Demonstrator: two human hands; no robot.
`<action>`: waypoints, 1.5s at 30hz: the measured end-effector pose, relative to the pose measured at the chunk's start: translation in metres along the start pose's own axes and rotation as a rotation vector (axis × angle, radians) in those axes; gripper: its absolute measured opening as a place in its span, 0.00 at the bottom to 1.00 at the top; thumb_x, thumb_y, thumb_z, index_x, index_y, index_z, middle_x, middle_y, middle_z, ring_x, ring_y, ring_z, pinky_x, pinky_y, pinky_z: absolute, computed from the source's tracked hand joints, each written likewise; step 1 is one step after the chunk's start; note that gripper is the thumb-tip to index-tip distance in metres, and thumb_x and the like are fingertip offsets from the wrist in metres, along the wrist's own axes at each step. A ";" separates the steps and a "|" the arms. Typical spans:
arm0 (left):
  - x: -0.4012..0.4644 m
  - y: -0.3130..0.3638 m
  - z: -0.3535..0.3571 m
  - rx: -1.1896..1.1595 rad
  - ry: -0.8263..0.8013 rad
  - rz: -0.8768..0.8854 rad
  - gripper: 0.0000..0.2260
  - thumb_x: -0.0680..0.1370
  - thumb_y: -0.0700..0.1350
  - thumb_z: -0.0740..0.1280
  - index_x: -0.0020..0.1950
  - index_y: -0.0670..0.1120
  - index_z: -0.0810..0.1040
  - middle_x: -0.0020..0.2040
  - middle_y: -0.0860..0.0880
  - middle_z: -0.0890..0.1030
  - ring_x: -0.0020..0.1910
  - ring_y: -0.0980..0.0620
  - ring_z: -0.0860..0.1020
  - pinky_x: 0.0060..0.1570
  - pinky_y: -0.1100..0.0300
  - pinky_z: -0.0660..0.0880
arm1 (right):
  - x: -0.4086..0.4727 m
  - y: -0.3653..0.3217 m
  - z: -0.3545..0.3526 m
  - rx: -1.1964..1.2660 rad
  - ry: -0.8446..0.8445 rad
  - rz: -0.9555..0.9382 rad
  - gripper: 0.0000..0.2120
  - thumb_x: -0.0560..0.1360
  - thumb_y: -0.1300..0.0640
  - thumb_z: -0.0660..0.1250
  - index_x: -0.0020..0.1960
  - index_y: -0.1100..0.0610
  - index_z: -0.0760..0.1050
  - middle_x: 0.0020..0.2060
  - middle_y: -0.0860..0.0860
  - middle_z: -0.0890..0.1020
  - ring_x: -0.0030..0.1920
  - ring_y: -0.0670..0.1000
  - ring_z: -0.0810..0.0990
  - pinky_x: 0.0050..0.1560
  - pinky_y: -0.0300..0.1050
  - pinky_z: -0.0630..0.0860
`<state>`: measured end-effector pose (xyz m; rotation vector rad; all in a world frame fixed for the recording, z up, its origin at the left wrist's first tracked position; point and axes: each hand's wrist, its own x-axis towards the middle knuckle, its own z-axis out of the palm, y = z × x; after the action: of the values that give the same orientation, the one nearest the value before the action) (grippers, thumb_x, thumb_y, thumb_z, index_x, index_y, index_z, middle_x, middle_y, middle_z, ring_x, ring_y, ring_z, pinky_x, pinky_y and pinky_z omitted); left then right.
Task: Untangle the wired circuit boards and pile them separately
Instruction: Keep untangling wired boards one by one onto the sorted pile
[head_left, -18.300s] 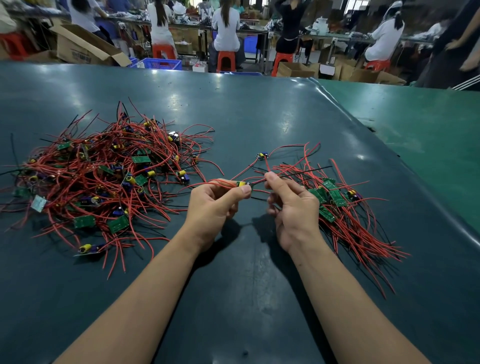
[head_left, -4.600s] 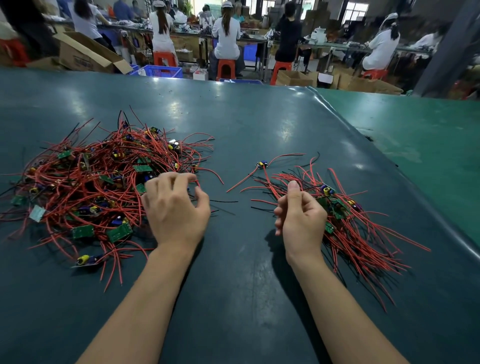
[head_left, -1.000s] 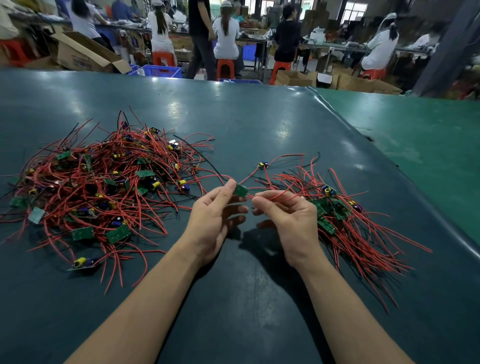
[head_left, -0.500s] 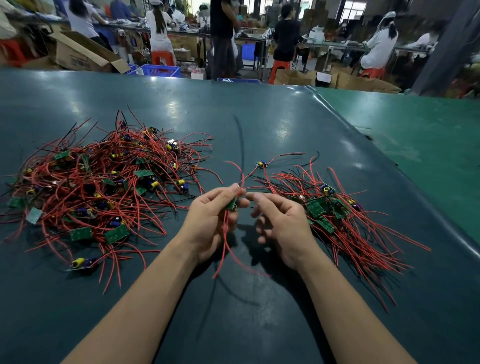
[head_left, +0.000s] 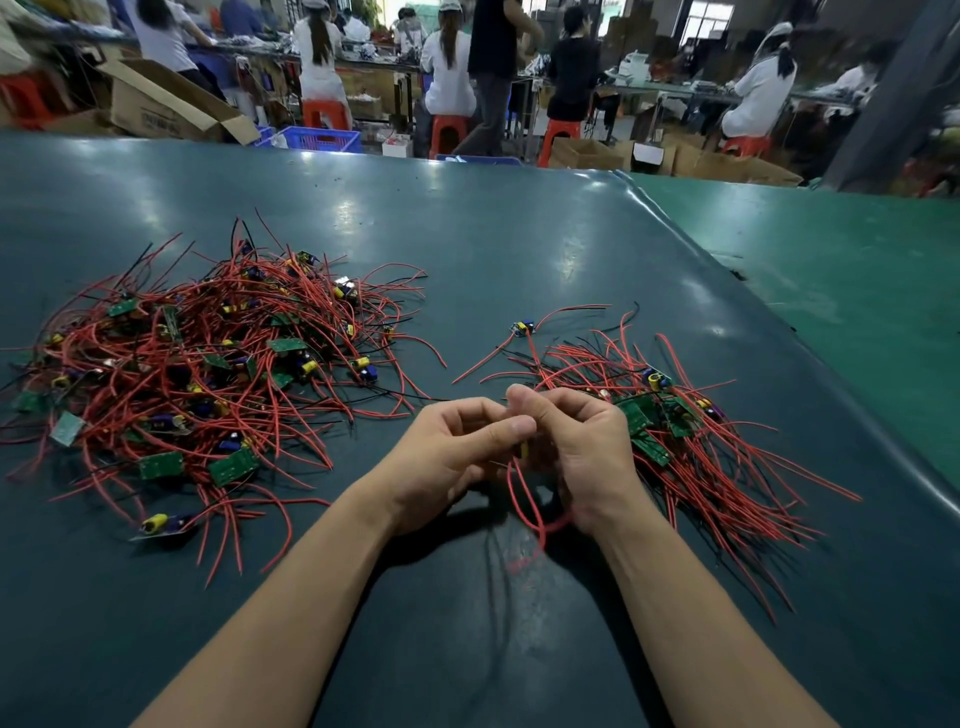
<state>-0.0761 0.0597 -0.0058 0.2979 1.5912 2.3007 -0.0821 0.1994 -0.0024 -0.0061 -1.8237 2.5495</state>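
A big tangled heap of small green circuit boards with red and black wires (head_left: 208, 364) lies on the left of the dark table. A smaller, straighter pile of sorted boards (head_left: 691, 441) lies on the right. Between the two piles, my left hand (head_left: 457, 457) and my right hand (head_left: 582, 452) meet above the table and pinch one wired board (head_left: 522, 449). The board is mostly hidden between my fingers. Its red wires (head_left: 530, 509) hang in a loop below my hands. One lone board (head_left: 523, 326) lies just beyond the right pile.
The dark green table (head_left: 467, 234) stretches far ahead, with a lighter green mat (head_left: 831, 270) on the right. Beyond the far edge are cardboard boxes (head_left: 161, 104), a blue crate (head_left: 322, 139), orange stools and several people at benches.
My hands have closed in together and dropped slightly. The board has turned in my fingers, and its red wires have swung from upright to hanging in a loop below.
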 end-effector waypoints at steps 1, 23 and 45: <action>0.000 0.000 0.000 -0.005 -0.010 -0.003 0.05 0.71 0.41 0.72 0.44 0.42 0.83 0.42 0.43 0.84 0.38 0.49 0.82 0.41 0.56 0.80 | 0.000 0.000 0.000 0.000 -0.002 -0.006 0.11 0.58 0.50 0.79 0.30 0.56 0.80 0.28 0.56 0.81 0.25 0.52 0.77 0.28 0.43 0.77; -0.003 0.006 -0.001 0.073 -0.070 -0.083 0.04 0.73 0.44 0.71 0.41 0.46 0.86 0.32 0.46 0.82 0.28 0.55 0.78 0.29 0.67 0.74 | 0.009 -0.003 -0.008 0.102 0.193 -0.094 0.09 0.76 0.59 0.70 0.39 0.61 0.82 0.25 0.55 0.66 0.20 0.44 0.57 0.20 0.35 0.57; -0.004 0.008 -0.004 0.086 -0.085 -0.033 0.08 0.62 0.49 0.71 0.31 0.45 0.83 0.26 0.46 0.76 0.24 0.54 0.74 0.25 0.64 0.71 | 0.013 -0.005 -0.010 0.254 0.194 -0.076 0.22 0.82 0.56 0.60 0.30 0.56 0.66 0.17 0.47 0.60 0.17 0.45 0.57 0.19 0.33 0.57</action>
<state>-0.0750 0.0520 -0.0001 0.3817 1.6426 2.1690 -0.0953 0.2107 -0.0007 -0.1726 -1.3998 2.6030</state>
